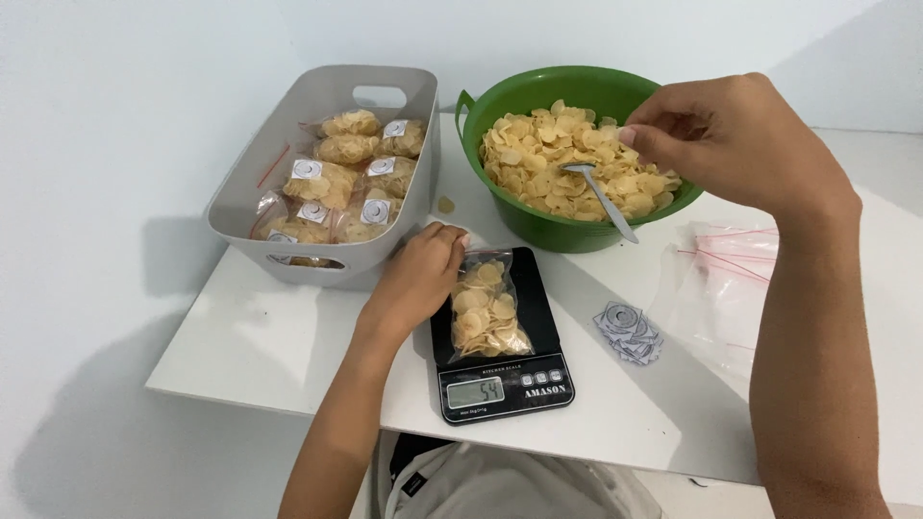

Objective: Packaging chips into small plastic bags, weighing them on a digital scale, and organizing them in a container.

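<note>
Starting at the left, a grey plastic tub with cut-out handles (pixel 252 183) sits on the white tabletop (pixel 269 336), holding a heap of small sealed clear packets of pale yellow crisps (pixel 348 183), each with a white round-marked label.

Just right of the tub, the left hand (pixel 415 281) rests with its fingers curled together on the upper left corner of a clear zip-top bag part-filled with round yellow crisps (pixel 487 309). That bag lies flat on a small black digital kitchen scale (pixel 500 336) near the table's front edge — its readout is lit.

To do this well, I judge the left hand should only steady the bag's mouth and keep its weight off the platform, or the reading will mislead.

Behind the scale stands a round green plastic bowl (pixel 548 231) heaped with loose crisps (pixel 567 163); a metal spoon (pixel 601 197) leans in it. The right hand (pixel 731 144) hovers over the bowl's right side, fingertips pinched together, apparently on a crisp or two — I cannot tell how many. Small pinches suit fine adjustment.

Further right lie a small pile of white labels (pixel 630 332) and a stack of empty clear zip bags with red seal strips (pixel 726 279).
</note>
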